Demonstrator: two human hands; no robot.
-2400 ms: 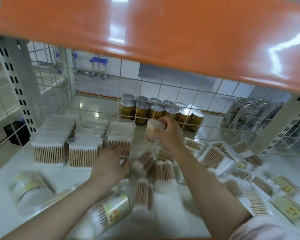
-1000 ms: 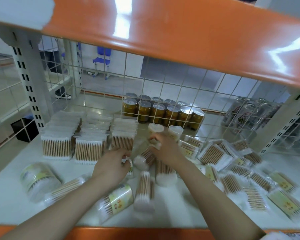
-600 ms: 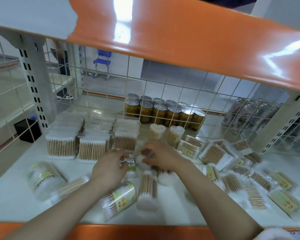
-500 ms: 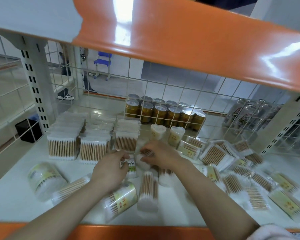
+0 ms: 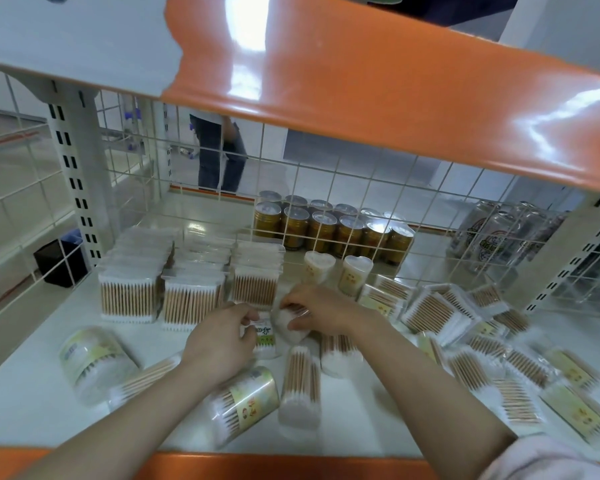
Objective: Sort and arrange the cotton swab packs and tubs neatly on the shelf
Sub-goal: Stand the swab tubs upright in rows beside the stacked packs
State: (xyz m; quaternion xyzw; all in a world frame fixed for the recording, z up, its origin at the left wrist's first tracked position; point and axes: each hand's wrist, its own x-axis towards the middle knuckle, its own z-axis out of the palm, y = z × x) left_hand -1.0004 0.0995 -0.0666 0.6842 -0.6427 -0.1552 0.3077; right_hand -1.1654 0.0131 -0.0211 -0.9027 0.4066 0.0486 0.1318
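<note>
Mid-shelf, right hand [image 5: 321, 308] grips a swab tub [image 5: 289, 323] lying on its side; left hand [image 5: 222, 337] just beside it pinches a green-labelled pack [image 5: 264, 336]. Behind both: upright stacked packs [image 5: 191, 271], two heart tubs [image 5: 338, 270]. Right of the right hand: loose packs [image 5: 492, 344].

swab packs [image 5: 520, 382] right of the right hand [image 5: 321, 311] blurry, green-label pack [image 5: 265, 336] half hidden under the left hand [image 5: 219, 344]

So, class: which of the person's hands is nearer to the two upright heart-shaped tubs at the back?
The right hand: it lies just in front of the heart-shaped tubs. The left hand sits further forward and to their left.
</note>
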